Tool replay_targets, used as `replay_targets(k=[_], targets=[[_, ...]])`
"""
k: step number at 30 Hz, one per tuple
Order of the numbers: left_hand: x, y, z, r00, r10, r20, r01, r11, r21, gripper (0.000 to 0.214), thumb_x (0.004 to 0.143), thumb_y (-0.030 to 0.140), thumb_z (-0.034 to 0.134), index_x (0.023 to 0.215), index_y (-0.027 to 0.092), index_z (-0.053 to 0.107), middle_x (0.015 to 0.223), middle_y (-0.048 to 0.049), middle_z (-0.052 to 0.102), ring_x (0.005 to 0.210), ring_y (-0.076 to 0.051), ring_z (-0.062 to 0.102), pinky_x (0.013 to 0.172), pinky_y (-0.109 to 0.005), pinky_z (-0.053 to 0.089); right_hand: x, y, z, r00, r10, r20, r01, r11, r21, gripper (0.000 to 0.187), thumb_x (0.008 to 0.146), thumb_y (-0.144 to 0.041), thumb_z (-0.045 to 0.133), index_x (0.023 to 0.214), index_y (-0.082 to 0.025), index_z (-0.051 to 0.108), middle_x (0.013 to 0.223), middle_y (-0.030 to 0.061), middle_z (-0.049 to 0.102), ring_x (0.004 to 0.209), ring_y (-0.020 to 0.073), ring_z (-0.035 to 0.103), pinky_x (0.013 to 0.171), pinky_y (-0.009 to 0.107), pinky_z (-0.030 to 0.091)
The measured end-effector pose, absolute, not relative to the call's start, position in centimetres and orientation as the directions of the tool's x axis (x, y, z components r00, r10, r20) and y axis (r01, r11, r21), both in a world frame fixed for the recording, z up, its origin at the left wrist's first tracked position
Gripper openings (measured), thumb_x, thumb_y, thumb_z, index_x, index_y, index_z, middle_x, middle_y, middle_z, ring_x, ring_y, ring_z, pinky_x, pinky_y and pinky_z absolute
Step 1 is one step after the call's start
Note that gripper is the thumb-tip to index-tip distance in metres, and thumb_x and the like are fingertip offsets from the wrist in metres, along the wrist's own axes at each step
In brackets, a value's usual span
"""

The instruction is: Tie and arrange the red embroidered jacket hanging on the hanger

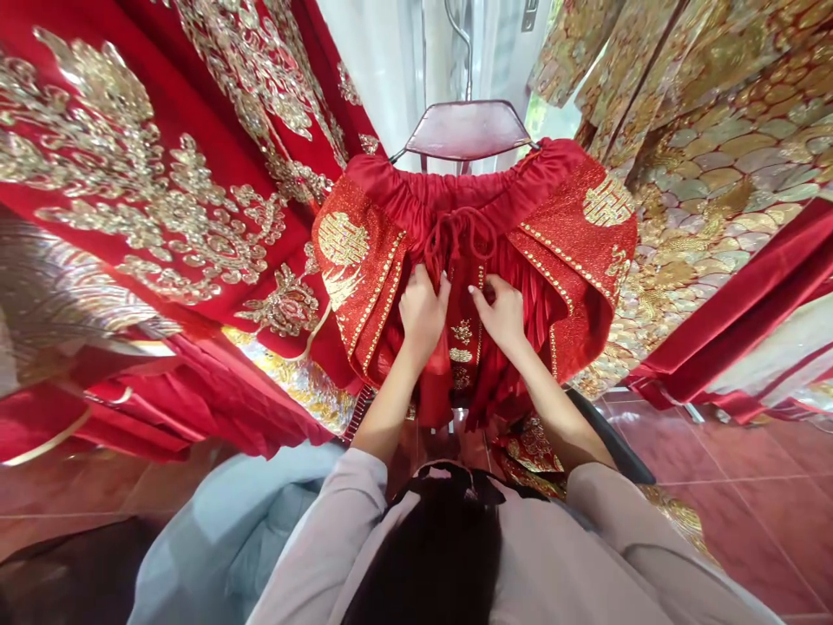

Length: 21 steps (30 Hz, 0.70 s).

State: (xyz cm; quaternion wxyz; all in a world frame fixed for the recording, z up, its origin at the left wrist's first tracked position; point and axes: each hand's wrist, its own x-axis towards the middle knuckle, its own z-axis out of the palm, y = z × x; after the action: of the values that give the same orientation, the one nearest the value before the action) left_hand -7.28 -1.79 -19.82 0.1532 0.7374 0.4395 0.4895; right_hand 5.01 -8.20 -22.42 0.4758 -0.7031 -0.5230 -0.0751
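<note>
A red skirt (416,193) with a gathered waistband, gold round emblems and gold-beaded panel edges hangs in front of me. It is on a hanger (465,130) with a pale, wide middle. At the front of the waist a red drawstring (463,227) is tied in a loose bow. Just below the bow my left hand (422,305) has its fingers curled into the red fabric, thumb up. My right hand (502,311) pinches the skirt's cloth beside the beaded edge of the centre panel. The fingertips of both hands are partly hidden in the folds.
A red garment with heavy gold beading (149,165) hangs at the left. Gold scale-patterned cloth (722,174) hangs at the right, above red and white fabric (722,338). Behind the hanger is a white curtain (383,61). Reddish tiles (742,512) cover the floor.
</note>
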Motion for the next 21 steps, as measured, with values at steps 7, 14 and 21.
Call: replay_targets(k=[7, 14, 21], targets=[[-10.4, -2.0, -20.0, 0.383, 0.785, 0.486, -0.141, -0.471, 0.871, 0.039, 0.085, 0.043, 0.056, 0.06, 0.018, 0.04, 0.056, 0.0047, 0.03, 0.051, -0.009, 0.029, 0.049, -0.021, 0.026, 3.7, -10.2, -22.0, 0.542, 0.401, 0.739, 0.77, 0.115, -0.627, 0.016, 0.088, -0.028, 0.048, 0.096, -0.017, 0.058, 0.092, 0.0076, 0.064, 0.085, 0.0175, 0.059, 0.081, 0.033, 0.046], [-11.6, -3.6, -19.0, 0.406, 0.771, 0.491, -0.144, -0.477, 0.867, 0.033, 0.081, 0.047, 0.062, 0.069, 0.016, 0.059, 0.062, 0.0015, 0.051, 0.058, -0.011, 0.045, 0.056, -0.022, 0.039, -0.3, -9.8, -19.5, 0.427, 0.67, 0.607, 0.577, 0.315, -0.754, 0.031, 0.085, -0.048, 0.056, 0.081, -0.017, 0.057, 0.075, 0.0016, 0.057, 0.071, 0.0131, 0.052, 0.066, 0.025, 0.042], [-13.9, -3.8, -18.0, 0.399, 0.835, 0.38, -0.205, -0.323, 0.924, 0.029, 0.081, 0.044, 0.06, 0.087, 0.016, 0.067, 0.08, -0.0044, 0.068, 0.077, -0.018, 0.065, 0.07, -0.029, 0.053, 0.5, -10.0, -18.1, 0.243, 0.897, 0.37, -0.024, 0.387, -0.922, 0.045, 0.082, -0.056, 0.059, 0.063, -0.017, 0.047, 0.057, -0.0041, 0.038, 0.052, 0.0059, 0.035, 0.05, 0.019, 0.03]])
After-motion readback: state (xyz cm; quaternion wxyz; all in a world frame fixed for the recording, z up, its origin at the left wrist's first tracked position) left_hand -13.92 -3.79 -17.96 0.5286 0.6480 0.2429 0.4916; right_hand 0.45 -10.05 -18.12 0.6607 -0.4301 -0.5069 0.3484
